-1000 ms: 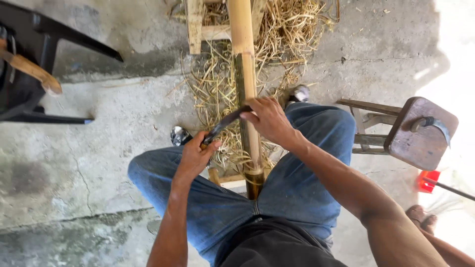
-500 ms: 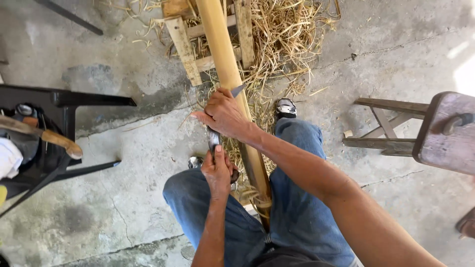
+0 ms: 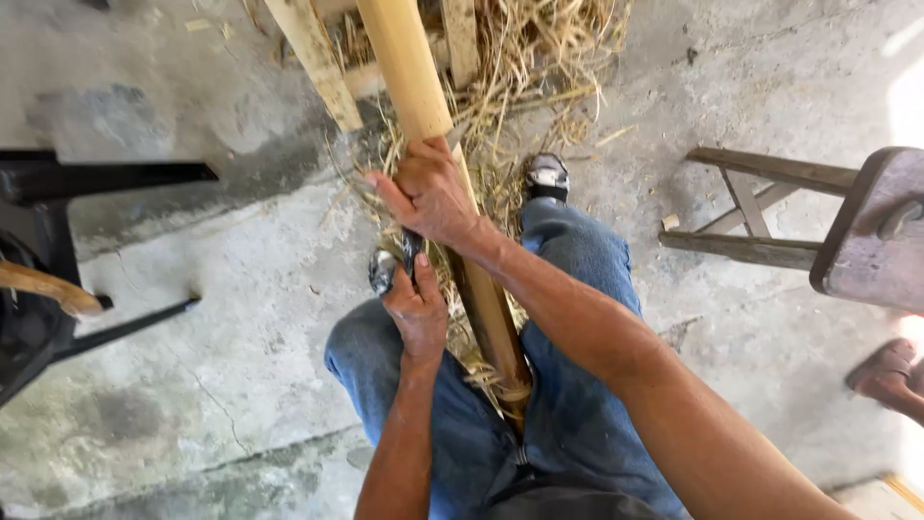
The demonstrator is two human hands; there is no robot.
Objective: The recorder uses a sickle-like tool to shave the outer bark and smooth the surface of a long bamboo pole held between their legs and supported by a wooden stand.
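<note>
The floor [image 3: 221, 289] was rough, cracked grey concrete, stained dark in patches. A weathered wooden stool [image 3: 828, 231] stood to the right, a black metal frame [image 3: 87, 183] left, sunlight glaring at the right edge

The seated person has a long bamboo pole [image 3: 414, 87] running up between the knees, over a heap of straw [image 3: 525, 67] on the concrete floor [image 3: 241, 289]. The right hand [image 3: 428, 197] presses on the pole with a dark blade [image 3: 412, 248] under it, while the left hand [image 3: 416, 310] grips the blade's handle just below. A wooden stool [image 3: 866, 231] lies tipped at the right, and a black stand [image 3: 58, 250] is at the left.
</note>
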